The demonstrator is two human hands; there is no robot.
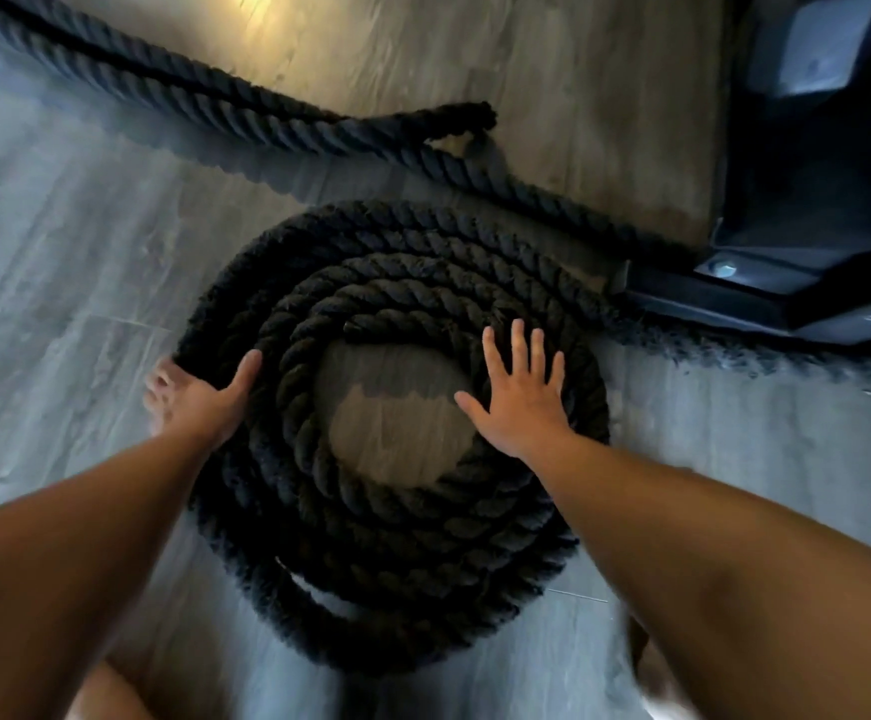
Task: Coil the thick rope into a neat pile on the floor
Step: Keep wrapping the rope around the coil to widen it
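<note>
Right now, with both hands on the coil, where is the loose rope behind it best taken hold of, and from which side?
Probably take the loose rope on its straight stretch, left of the kinked loop, coming from above on the coil side. It lies flat and uncovered there, so a grip can wrap across it; further right it runs to the dark machine base.

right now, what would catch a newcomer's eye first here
The thick black rope, coiled in a ring on the grey floor mid-frame. The right hand lies flat on its right side while the left hand grips its outer left edge. A loose length trails off top left.
</note>
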